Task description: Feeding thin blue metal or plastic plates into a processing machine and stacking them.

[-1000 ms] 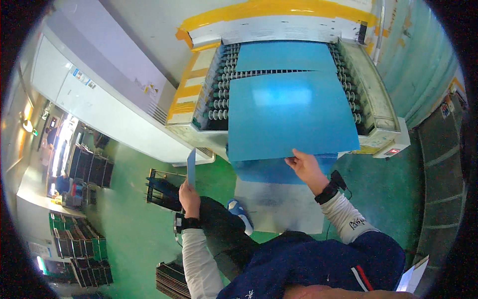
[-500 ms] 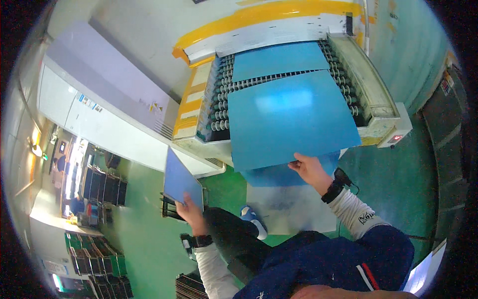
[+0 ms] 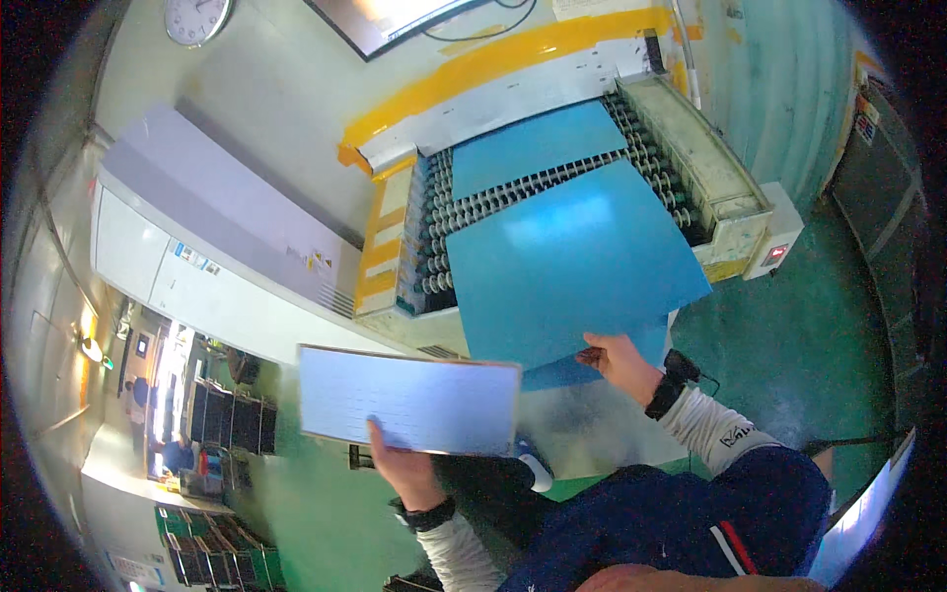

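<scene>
Left fingers [image 3: 375, 434] hold the pale panel's [image 3: 424, 395] lower edge above green floor [image 3: 321, 518].

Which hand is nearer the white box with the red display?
Right: your right hand is left of the box, at the edge of the nearer blue rectangular sheet; your left hand, farther left, holds the pale rectangular panel.

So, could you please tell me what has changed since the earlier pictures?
The left hand has turned its thin panel from nearly edge-on to show its broad face. The farther blue sheet has moved away, widening the gap to the nearer blue sheet. The right hand remains at the nearer blue sheet's near edge.
</scene>
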Tool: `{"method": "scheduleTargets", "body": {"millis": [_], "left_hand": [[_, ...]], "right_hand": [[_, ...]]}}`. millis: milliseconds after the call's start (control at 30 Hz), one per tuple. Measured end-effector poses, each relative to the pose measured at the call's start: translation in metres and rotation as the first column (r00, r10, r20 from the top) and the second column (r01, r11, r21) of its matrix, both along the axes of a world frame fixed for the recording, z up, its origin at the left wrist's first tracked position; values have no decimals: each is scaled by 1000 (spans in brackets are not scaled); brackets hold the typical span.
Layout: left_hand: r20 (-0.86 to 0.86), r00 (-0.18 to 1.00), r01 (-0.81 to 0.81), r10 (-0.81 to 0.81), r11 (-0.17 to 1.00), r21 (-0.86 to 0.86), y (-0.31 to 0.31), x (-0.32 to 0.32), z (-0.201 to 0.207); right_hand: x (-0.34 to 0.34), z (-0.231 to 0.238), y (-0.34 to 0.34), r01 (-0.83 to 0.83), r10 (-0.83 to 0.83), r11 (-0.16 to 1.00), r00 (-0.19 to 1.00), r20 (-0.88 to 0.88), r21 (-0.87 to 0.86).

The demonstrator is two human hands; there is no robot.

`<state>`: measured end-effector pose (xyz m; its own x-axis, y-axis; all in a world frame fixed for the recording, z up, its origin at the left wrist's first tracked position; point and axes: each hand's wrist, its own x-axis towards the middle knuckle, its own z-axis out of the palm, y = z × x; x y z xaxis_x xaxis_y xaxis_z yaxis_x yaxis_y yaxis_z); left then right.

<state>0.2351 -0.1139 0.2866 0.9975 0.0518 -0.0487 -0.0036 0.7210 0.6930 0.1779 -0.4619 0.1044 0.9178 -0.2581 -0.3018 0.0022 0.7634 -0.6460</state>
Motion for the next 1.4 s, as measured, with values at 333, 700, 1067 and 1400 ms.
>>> {"method": "scheduleTargets", "body": {"millis": [333, 700, 1067, 1400], "left_hand": [[-221, 944, 311, -246, 886, 343, -23, -3, -112], [-487, 805, 451, -338, 883, 132, -4, -9, -151], [-227, 974, 115, -24, 910, 397, 68, -48, -147], [-272, 949, -77, 160, 953, 294, 90, -78, -115]], "right_hand": [[-59, -42, 10, -118, 127, 988, 987, -96, 98], [-87, 5, 7, -312, 301, 856, 949, -94, -412], [-17, -9, 50, -338, 590, 444, 807, -13, -830], [0, 59, 70, -597, 727, 563, 686, 0, -571]]}}
